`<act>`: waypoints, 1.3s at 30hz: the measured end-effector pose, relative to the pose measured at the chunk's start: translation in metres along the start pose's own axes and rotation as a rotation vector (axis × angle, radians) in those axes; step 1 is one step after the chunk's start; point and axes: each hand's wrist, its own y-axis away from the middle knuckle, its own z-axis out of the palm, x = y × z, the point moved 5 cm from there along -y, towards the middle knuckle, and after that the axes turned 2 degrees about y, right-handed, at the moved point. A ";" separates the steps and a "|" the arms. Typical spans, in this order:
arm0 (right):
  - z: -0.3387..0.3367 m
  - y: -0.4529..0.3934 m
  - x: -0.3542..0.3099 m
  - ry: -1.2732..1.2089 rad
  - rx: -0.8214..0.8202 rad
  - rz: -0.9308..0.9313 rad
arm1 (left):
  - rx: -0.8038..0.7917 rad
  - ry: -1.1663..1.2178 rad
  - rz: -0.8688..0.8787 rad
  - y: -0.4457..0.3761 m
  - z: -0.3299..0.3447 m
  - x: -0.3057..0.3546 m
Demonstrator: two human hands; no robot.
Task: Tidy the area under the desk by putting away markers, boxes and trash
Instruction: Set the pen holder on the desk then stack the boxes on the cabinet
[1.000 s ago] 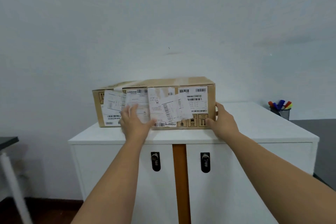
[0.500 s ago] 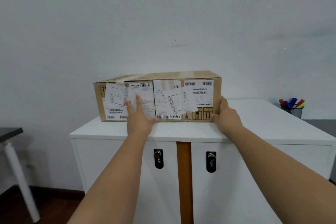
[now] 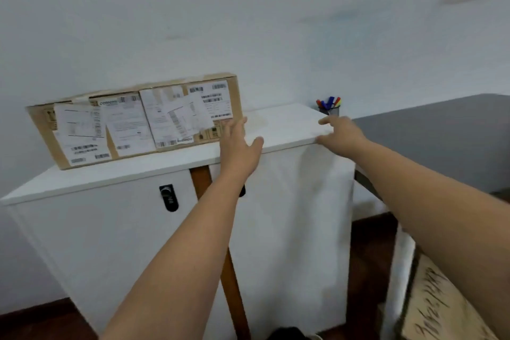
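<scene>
box: the long brown cardboard box with white paper labels [image 3: 135, 121] sits on top of the white cabinet with two black locks [image 3: 278, 130], at the back by the wall.
left hand: the left hand [image 3: 239, 143] is flat and open wide, fingertips at the box's lower right corner, holding nothing.
right hand: the right hand [image 3: 340, 132] is open on the cabinet's right corner, holding nothing.
markers: the dark cup of bright markers [image 3: 329, 106] stands at the back right corner, just past the right hand.
how it handles: the box looks stiff and maybe a bit heavy. the loose labels could tear, so hold the two short ends, not the paper.
hard to see: the picture is blurry, so the label words can't be read. another cardboard box with dark writing [image 3: 441, 301] is cut off at the bottom right. the second lock is hidden behind the left arm.
</scene>
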 end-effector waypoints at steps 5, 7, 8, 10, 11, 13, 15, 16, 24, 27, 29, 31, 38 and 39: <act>-0.096 0.052 0.102 0.101 0.125 0.203 | -0.261 0.125 0.186 0.048 0.104 0.090; -0.128 0.076 0.139 0.108 0.163 0.291 | -0.377 0.138 0.266 0.071 0.144 0.121; -0.143 0.088 0.158 0.113 0.196 0.331 | -0.429 0.133 0.305 0.082 0.163 0.135; -0.168 0.115 0.190 0.125 0.252 0.406 | -0.518 0.099 0.382 0.104 0.198 0.160; -0.177 0.129 0.207 0.126 0.272 0.449 | -0.551 0.072 0.433 0.116 0.214 0.171; -0.191 0.157 0.240 0.112 0.304 0.529 | -0.620 0.022 0.533 0.142 0.244 0.190; -0.198 0.183 0.273 0.097 0.312 0.596 | -0.685 -0.005 0.606 0.167 0.271 0.202; -0.199 0.196 0.290 0.078 0.306 0.631 | -0.700 -0.014 0.638 0.179 0.284 0.207; -0.139 0.291 0.420 -0.061 0.108 0.939 | -0.738 0.026 0.515 0.265 0.367 0.154; -0.095 0.322 0.457 -0.066 -0.014 1.023 | -0.913 -0.128 0.309 0.289 0.406 0.100; -0.068 0.336 0.476 -0.075 -0.094 1.049 | -1.013 -0.214 0.152 0.302 0.424 0.065; -0.044 0.345 0.490 -0.090 -0.157 1.060 | -1.091 -0.282 -0.019 0.314 0.435 0.032; 0.042 0.358 0.529 -0.224 -0.234 1.107 | -1.144 -0.368 -0.339 0.340 0.448 -0.053; 0.056 0.360 0.531 -0.245 -0.256 1.113 | -1.141 -0.367 -0.384 0.343 0.448 -0.063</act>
